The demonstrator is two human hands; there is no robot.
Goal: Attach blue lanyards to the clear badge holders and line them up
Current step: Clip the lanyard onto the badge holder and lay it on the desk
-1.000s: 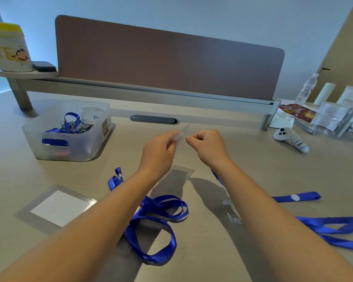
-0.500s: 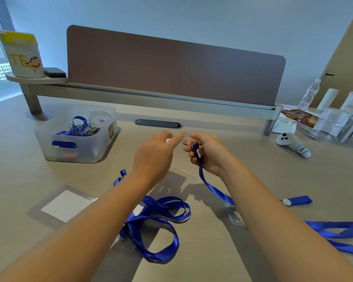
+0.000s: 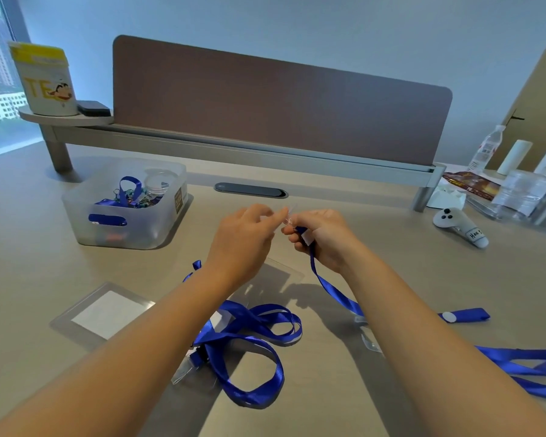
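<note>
**Clip end of a lanyard held between both hands above the desk**

The blue ribbon lanyard (image 3: 331, 287) is raised at one end: the right hand (image 3: 320, 239) has its fingers curled round the strap just below its white tag, and the ribbon hangs from there down to the desk and passes under the right forearm. The left hand (image 3: 245, 236) meets it from the other side, thumb and forefinger pinching a small clear piece (image 3: 289, 216) between the two hands; whether this is a clip or a holder's edge is too small to tell.

On the beige desk (image 3: 29, 279) below the hands lies a clear flat badge holder (image 3: 281, 275), partly under the left forearm. A second blue lanyard (image 3: 249, 342) lies looped in front of it. To the left lies a clear badge holder with a white paper insert (image 3: 108, 313).

Further left stands a translucent plastic bin (image 3: 123, 206) holding more blue straps. A white handheld controller (image 3: 459, 227) lies at the right, well apart from the hands.
</note>
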